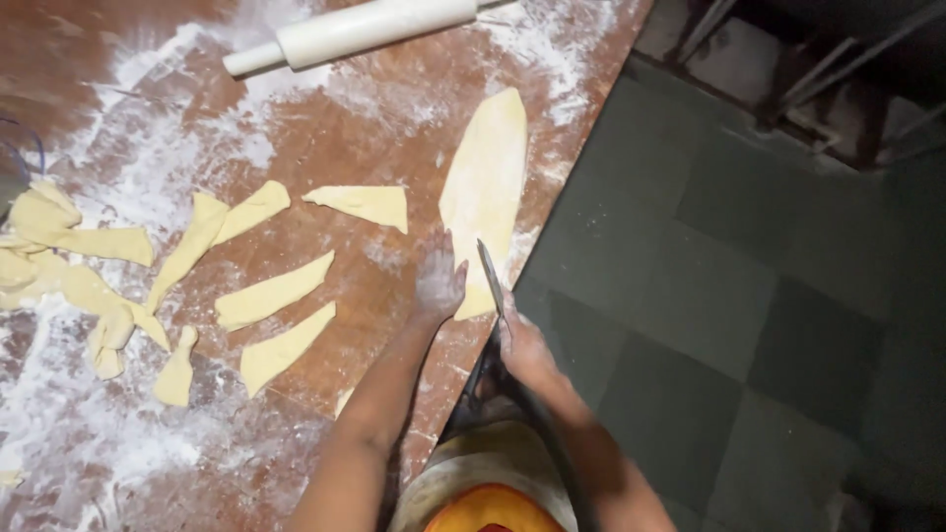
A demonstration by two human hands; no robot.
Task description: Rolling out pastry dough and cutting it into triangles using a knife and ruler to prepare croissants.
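Note:
A long flat sheet of pale yellow dough lies on the floured brown table near its right edge. My left hand, dusted with flour, rests fingers apart on the table at the sheet's near left end. My right hand grips a knife whose blade stands on the near end of the sheet.
Several cut dough strips lie spread to the left, with a heap of scraps at the far left. A white rolling pin lies at the back. The table edge runs diagonally on the right, above a dark tiled floor.

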